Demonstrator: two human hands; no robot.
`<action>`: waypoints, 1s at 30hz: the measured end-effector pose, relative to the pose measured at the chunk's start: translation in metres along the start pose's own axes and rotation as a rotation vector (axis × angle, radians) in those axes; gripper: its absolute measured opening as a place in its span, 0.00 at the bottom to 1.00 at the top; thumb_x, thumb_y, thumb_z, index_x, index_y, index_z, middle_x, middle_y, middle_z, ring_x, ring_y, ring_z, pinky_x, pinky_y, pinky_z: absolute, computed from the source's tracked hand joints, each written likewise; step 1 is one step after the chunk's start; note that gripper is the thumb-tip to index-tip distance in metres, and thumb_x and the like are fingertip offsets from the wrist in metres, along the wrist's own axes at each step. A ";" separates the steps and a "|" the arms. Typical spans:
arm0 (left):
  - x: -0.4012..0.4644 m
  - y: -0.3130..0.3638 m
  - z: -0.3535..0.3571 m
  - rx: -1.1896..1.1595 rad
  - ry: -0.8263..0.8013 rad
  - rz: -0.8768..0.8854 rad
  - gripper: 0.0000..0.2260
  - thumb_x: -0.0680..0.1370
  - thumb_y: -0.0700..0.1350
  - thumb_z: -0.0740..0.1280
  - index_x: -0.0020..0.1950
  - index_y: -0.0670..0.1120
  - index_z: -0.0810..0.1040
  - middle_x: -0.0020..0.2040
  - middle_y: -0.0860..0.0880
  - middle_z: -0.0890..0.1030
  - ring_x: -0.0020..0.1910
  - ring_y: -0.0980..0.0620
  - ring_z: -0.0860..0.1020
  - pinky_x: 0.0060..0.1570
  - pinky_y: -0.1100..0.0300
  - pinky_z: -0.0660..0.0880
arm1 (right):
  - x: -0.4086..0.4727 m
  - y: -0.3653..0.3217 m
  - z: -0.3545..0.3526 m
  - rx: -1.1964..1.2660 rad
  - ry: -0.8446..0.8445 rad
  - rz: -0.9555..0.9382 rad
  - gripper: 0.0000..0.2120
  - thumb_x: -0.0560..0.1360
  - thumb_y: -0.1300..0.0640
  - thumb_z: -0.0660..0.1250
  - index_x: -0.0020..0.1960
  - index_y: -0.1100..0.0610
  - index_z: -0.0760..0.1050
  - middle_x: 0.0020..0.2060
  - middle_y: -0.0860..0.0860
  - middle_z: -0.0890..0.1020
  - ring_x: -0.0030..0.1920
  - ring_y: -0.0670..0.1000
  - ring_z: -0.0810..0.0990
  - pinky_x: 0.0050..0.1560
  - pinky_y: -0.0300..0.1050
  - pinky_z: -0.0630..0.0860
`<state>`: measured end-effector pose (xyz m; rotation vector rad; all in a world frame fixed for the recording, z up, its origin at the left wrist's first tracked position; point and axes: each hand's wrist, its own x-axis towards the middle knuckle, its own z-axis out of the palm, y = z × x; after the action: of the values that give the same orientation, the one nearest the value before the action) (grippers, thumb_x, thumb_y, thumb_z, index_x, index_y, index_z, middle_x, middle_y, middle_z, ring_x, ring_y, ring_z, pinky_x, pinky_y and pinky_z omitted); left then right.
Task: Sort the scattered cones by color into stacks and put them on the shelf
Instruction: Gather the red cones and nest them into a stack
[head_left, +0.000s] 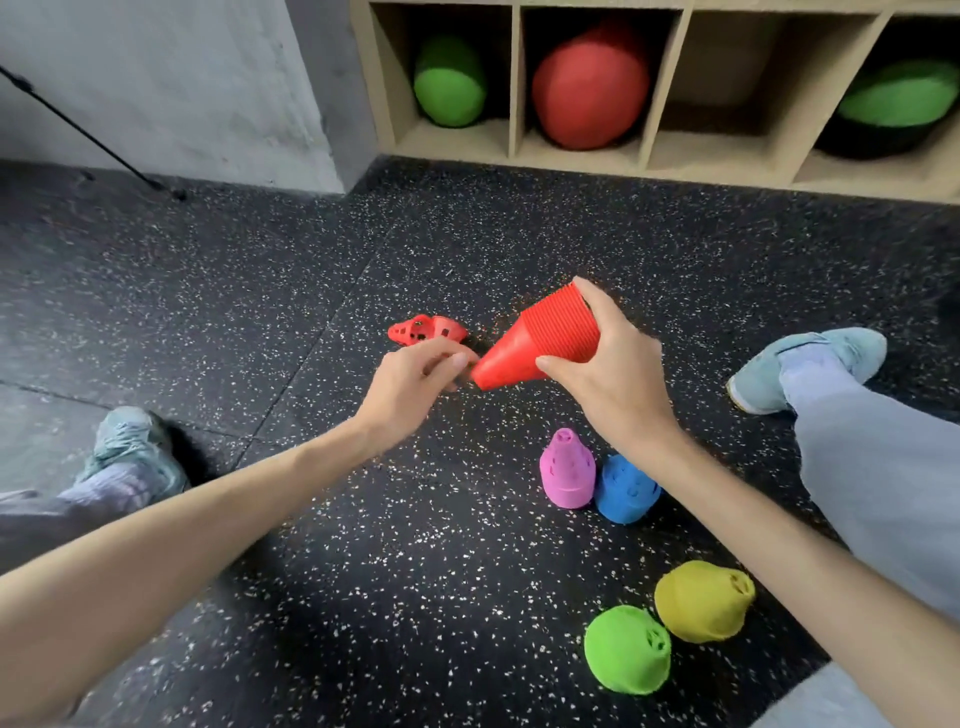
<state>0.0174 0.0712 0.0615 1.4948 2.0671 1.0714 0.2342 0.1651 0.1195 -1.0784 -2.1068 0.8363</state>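
Note:
My right hand (608, 384) grips a stack of red cones (540, 338), tilted with its narrow tip down-left, above the floor. My left hand (415, 379) hovers at the stack's tip with fingers curled; whether it touches the tip I cannot tell. A single red cone (426, 328) lies on its side just beyond the left hand. On the floor near me stand a pink stack (566, 470), a blue stack (626, 488), a yellow stack (704, 600) and a green stack (628, 649). The wooden shelf (660, 150) is at the back.
The shelf's cubbies hold a green ball (449, 83), a red ball (589, 85) and a green-and-black ball (891, 109); one cubby between them is bare. My shoes (810, 366) and legs flank the cones. A black rod (93, 135) leans at the left wall.

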 end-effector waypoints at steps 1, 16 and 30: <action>0.010 -0.008 0.001 0.033 -0.012 0.000 0.08 0.84 0.49 0.65 0.57 0.55 0.83 0.42 0.56 0.85 0.39 0.61 0.81 0.41 0.61 0.75 | 0.007 0.004 0.003 -0.008 -0.009 0.009 0.39 0.73 0.53 0.76 0.80 0.51 0.63 0.54 0.41 0.76 0.53 0.44 0.75 0.72 0.56 0.67; 0.152 -0.141 0.038 0.378 0.063 -0.214 0.32 0.75 0.54 0.75 0.76 0.51 0.69 0.75 0.44 0.68 0.70 0.40 0.68 0.69 0.42 0.69 | 0.147 0.065 0.071 -0.052 -0.111 0.103 0.39 0.72 0.54 0.78 0.79 0.53 0.65 0.56 0.46 0.77 0.58 0.50 0.76 0.72 0.59 0.69; 0.183 -0.213 0.007 0.579 -0.258 -0.034 0.36 0.73 0.55 0.77 0.77 0.52 0.65 0.64 0.47 0.78 0.58 0.47 0.71 0.58 0.58 0.63 | 0.186 0.112 0.145 -0.063 -0.168 0.168 0.39 0.71 0.52 0.78 0.78 0.51 0.65 0.61 0.50 0.81 0.62 0.56 0.79 0.70 0.63 0.69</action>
<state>-0.1806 0.2114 -0.0802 1.7281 2.3042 0.2398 0.0873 0.3385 -0.0092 -1.2708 -2.2164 0.9763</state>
